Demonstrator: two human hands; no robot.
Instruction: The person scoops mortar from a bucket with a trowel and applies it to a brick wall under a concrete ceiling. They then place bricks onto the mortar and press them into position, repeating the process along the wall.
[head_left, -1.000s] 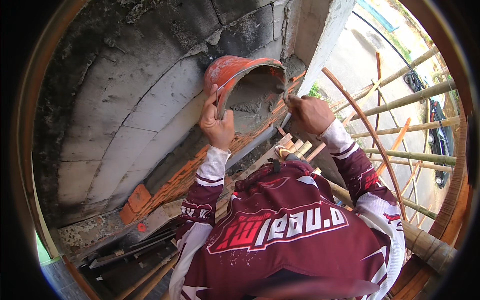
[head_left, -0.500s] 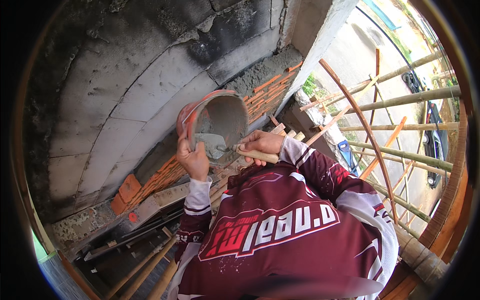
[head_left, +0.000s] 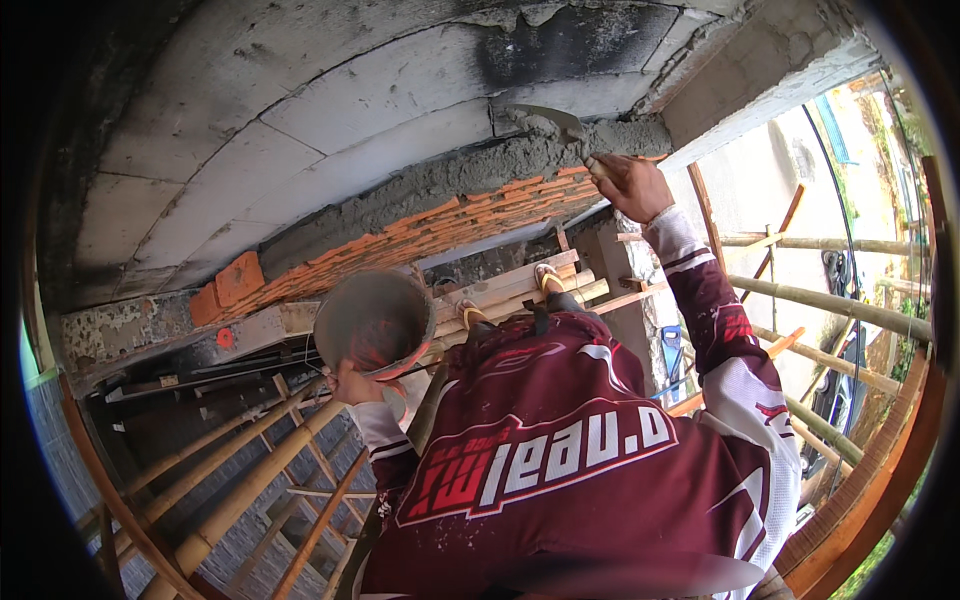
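My left hand [head_left: 350, 384] is closed on the rim of a round bucket [head_left: 372, 305]. Its mouth tilts up toward me, and grey mortar smears coat the inside. Out to the far right, my right hand [head_left: 636, 186] grips a trowel [head_left: 560, 122] by its wooden handle. The trowel's blade lies against the wet mortar [head_left: 430, 180] at the right end of the brick course. That mortar runs along the top of the orange bricks [head_left: 470, 212], at the foot of the grey block wall [head_left: 380, 125].
Loose orange bricks [head_left: 238, 280] rest at the left end of the course. My feet stand on wooden planks [head_left: 530, 285]. Bamboo poles [head_left: 250, 470] cross at lower left, with more scaffold poles [head_left: 840, 305] on the right. A concrete column [head_left: 770, 75] rises at upper right.
My right hand has carried the trowel from the bucket out to the mortar at far right. The left hand has lowered the bucket toward me and to the left. The view has shifted.
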